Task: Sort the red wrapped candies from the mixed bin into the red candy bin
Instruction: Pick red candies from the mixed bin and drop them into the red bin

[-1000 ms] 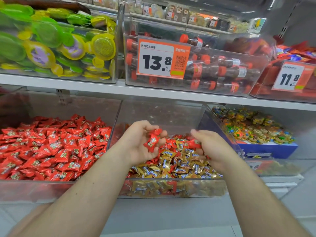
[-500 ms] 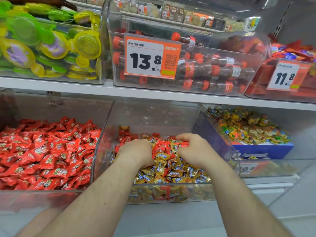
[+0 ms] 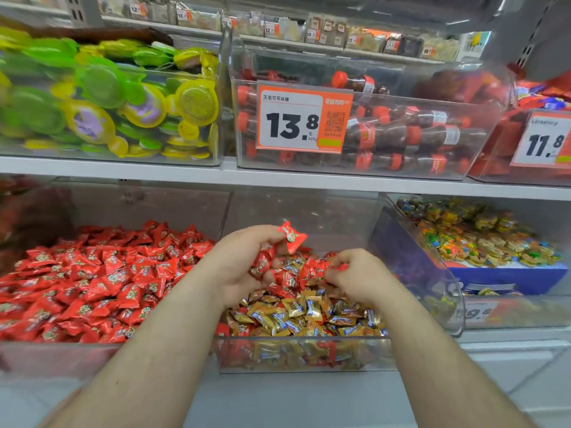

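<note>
The clear mixed bin (image 3: 296, 353) in the middle of the lower shelf holds gold-and-blue wrapped candies (image 3: 296, 313) with red wrapped candies (image 3: 309, 273) toward its back. My left hand (image 3: 244, 267) is raised over the bin's left part and grips several red candies (image 3: 292, 237), one sticking up above the fingers. My right hand (image 3: 355, 276) rests on the pile with its fingers pinched on a red candy (image 3: 340, 267). The red candy bin (image 3: 46, 356) stands directly to the left, heaped with red candies (image 3: 102, 279).
A clear divider wall separates the two bins. To the right stands a bin of multicoloured foil candies (image 3: 482, 239). The shelf above (image 3: 185, 176) carries bins of green and yellow jelly cups (image 3: 102, 100) and cola-bottle candies (image 3: 401, 131) with a 13.8 price tag (image 3: 296, 118).
Half a second ago both hands were pressed down into the mixed pile. Now my left hand has lifted with red candies in it, and my right hand pinches a red one.
</note>
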`<act>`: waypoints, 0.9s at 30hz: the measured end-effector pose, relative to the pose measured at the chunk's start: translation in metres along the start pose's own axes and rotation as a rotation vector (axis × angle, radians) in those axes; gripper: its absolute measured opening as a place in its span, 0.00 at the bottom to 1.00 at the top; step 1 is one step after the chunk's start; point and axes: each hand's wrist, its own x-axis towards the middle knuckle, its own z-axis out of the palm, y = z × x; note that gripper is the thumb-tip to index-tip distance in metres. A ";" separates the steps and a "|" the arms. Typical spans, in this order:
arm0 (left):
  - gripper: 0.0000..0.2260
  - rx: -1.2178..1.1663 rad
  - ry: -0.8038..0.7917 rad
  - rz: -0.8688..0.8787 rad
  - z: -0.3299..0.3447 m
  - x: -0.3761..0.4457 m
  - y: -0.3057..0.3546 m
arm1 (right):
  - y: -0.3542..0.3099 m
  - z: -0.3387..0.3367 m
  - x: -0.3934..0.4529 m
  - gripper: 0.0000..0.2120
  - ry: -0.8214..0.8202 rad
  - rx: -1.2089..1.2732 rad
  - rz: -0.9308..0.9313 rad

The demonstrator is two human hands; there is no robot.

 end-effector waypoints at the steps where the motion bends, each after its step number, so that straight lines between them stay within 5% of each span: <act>1: 0.07 -0.127 0.002 -0.035 -0.004 -0.003 0.004 | -0.006 -0.004 -0.005 0.06 0.028 0.230 0.012; 5: 0.06 -0.350 -0.065 -0.045 -0.027 -0.022 0.021 | -0.036 -0.018 -0.036 0.09 -0.228 0.955 0.102; 13: 0.06 -0.465 0.099 -0.090 -0.105 -0.044 0.023 | -0.095 -0.008 -0.067 0.17 -0.616 1.127 0.103; 16: 0.06 -0.572 0.229 -0.066 -0.135 -0.048 0.021 | -0.131 0.002 -0.065 0.11 -0.710 1.217 0.162; 20: 0.05 -0.649 0.434 0.032 -0.158 -0.050 0.018 | -0.183 0.022 -0.052 0.09 -0.695 1.228 0.263; 23: 0.06 -0.414 0.598 0.122 -0.169 -0.047 0.016 | -0.216 0.039 -0.039 0.09 -0.625 1.239 0.334; 27: 0.14 -0.079 0.620 0.212 -0.178 -0.048 0.013 | -0.242 0.062 -0.024 0.09 -0.541 1.265 0.325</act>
